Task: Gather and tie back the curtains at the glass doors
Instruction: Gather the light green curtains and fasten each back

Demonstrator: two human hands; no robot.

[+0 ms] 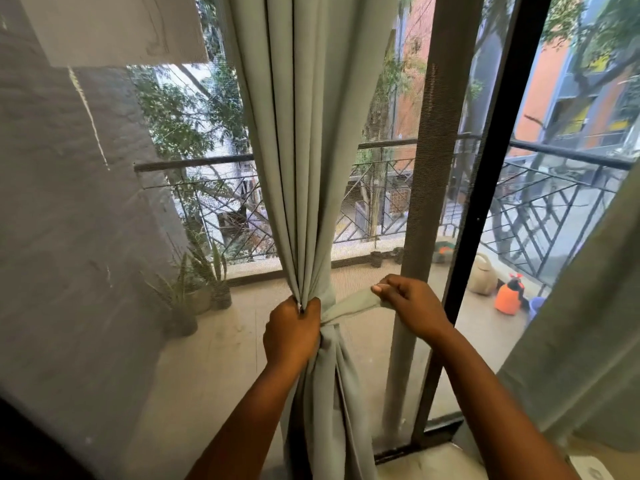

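A pale green curtain (pixel 308 133) hangs in the middle, bunched into narrow folds at waist height. My left hand (pixel 292 332) grips the gathered bunch from the left. A matching fabric tie-back strip (pixel 356 303) wraps around the bunch and stretches out to the right. My right hand (pixel 408 306) pinches the end of that strip and holds it taut. Below the wrap the curtain falls loose to the floor. A second green curtain (pixel 588 323) hangs at the right edge, ungathered.
The glass door's black frame (pixel 485 216) and a mesh screen post (pixel 420 216) stand right of the curtain. Beyond are a balcony railing (pixel 214 188), potted plants (pixel 204 289) and an orange object (pixel 507 299) on the balcony floor. A grey wall fills the left.
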